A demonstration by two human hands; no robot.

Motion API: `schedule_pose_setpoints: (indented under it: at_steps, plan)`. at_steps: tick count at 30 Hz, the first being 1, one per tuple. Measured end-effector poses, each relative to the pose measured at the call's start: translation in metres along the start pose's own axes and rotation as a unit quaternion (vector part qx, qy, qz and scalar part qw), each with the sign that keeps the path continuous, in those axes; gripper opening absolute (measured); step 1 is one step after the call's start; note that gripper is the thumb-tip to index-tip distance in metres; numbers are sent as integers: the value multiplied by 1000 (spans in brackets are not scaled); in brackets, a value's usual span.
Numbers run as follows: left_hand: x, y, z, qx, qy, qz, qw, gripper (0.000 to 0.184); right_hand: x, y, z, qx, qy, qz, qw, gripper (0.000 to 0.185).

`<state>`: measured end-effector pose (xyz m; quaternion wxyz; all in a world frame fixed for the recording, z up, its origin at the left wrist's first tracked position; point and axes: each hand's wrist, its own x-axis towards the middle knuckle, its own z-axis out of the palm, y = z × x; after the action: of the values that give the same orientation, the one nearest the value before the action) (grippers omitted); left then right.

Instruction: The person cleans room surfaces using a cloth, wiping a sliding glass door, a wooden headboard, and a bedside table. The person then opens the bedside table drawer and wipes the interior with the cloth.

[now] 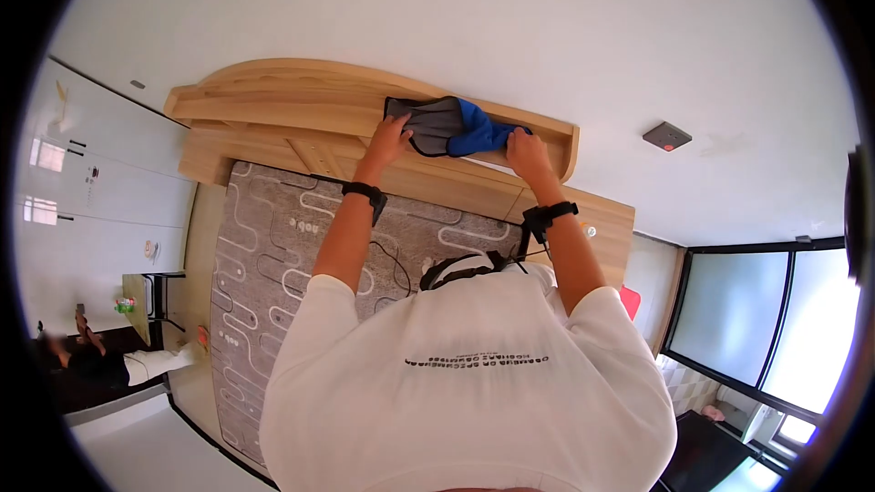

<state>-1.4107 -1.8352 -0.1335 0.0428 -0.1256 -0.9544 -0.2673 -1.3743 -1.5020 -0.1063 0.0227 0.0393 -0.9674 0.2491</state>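
A grey and blue cloth item (442,123) with dark edging is spread between my two hands, over the wooden headboard shelf (301,109). My left hand (392,137) grips its grey part, fingers bent over the fabric. At the narrow blue end, my right hand (527,150) pinches the cloth near the shelf's right end. The blue part looks bunched and twisted, and the grey part lies flatter. Some of the shelf behind the cloth is hidden.
A patterned grey bed surface (273,246) lies below the headboard. A bedside cabinet (602,228) stands right, under a wall socket (667,136). White cabinets (109,173) line the left; another person (109,364) is at lower left near a small table (137,305).
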Motion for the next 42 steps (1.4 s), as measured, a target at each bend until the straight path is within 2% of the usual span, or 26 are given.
schedule_pose_setpoints:
  at_steps: [1, 2, 4, 6, 7, 8, 11, 12, 14, 18, 20, 21, 23, 24, 25, 26, 27, 29, 30, 31, 33, 34, 37, 38, 40, 42]
  plan:
    - [1, 8, 4, 67, 2, -32, 997, 45, 0, 12, -4, -4, -1, -7, 1000, 24]
    - [0, 19, 6, 64, 10, -38, 997, 45, 1, 22, -10, 43, 34, -16, 998, 21]
    - [-9, 44, 15, 77, 137, 78, 985, 45, -2, 27, -20, 91, 65, -36, 993, 19]
    - [-9, 54, 43, 36, 159, 80, 983, 39, -13, 10, -48, 125, 138, -21, 982, 27]
    - [-12, 58, 55, -8, 169, 88, 982, 35, -12, 13, -46, 93, 201, -113, 969, 32]
    - [-19, 66, 55, -4, 168, 82, 982, 35, -14, 10, -41, 98, 196, -114, 969, 32]
    - [-20, 75, 47, -23, 100, -18, 995, 36, -20, 1, -18, 94, 11, -147, 985, 22]
    - [-21, 74, 42, -18, 97, -11, 995, 36, -24, -2, -10, 99, 18, -143, 985, 22]
    - [-26, 74, 26, -14, 163, 18, 986, 39, -30, -25, -2, -115, 65, -112, 985, 30]
    - [-23, 21, 18, 75, 136, -44, 987, 44, -27, -51, 11, -48, 8, -109, 993, 30]
    - [-14, 6, 5, 91, 95, -138, 982, 50, -22, -52, 31, -59, 6, -225, 973, 27]
    - [-3, 10, 8, 93, 93, -114, 985, 50, -25, -53, 32, -55, 13, -232, 971, 29]
    - [-4, 30, 22, 142, 135, -232, 953, 57, -21, -38, 27, -64, 23, -226, 972, 29]
    - [3, 44, 26, 136, 133, -226, 955, 57, -20, -29, 26, -69, 16, -235, 969, 30]
    - [4, 76, 18, 88, 64, -210, 972, 60, -22, -23, 14, -73, 14, -231, 970, 30]
    - [1, 99, 19, 40, -7, -198, 979, 63, -26, -19, -8, -146, -10, -156, 977, 30]
    - [1, 105, 42, 46, -27, -156, 986, 64, -28, -13, -21, -218, -36, -83, 972, 30]
    - [-3, 132, 77, 83, -77, -82, 990, 65, -26, 10, -29, -248, -53, -23, 967, 31]
    - [-9, 146, 83, 114, -108, -50, 986, 66, -26, 15, -28, -252, -60, -31, 965, 31]
    - [-16, 144, 92, 109, -106, -62, 986, 66, -27, 18, -26, -240, -64, -14, 968, 31]
    - [-25, 132, 107, 42, 18, -26, 999, 65, -27, 11, -23, -194, -78, 25, 978, 33]
    - [-24, 126, 100, 39, 24, -37, 998, 65, -26, 9, -17, -198, -83, 15, 976, 33]
    - [-11, 81, 57, 86, -6, -195, 977, 67, -23, -3, -2, -14, -28, -100, 994, 39]
    - [-8, 59, 44, 107, -2, -229, 968, 67, -20, -12, 6, -15, -28, -103, 994, 39]
    - [-8, 24, 3, 138, -54, -286, 947, 68, -11, -20, 35, 86, 21, -240, 967, 45]
    - [-14, -13, -14, 140, -67, -288, 945, 71, 14, -27, 59, 228, -14, -258, 939, 47]
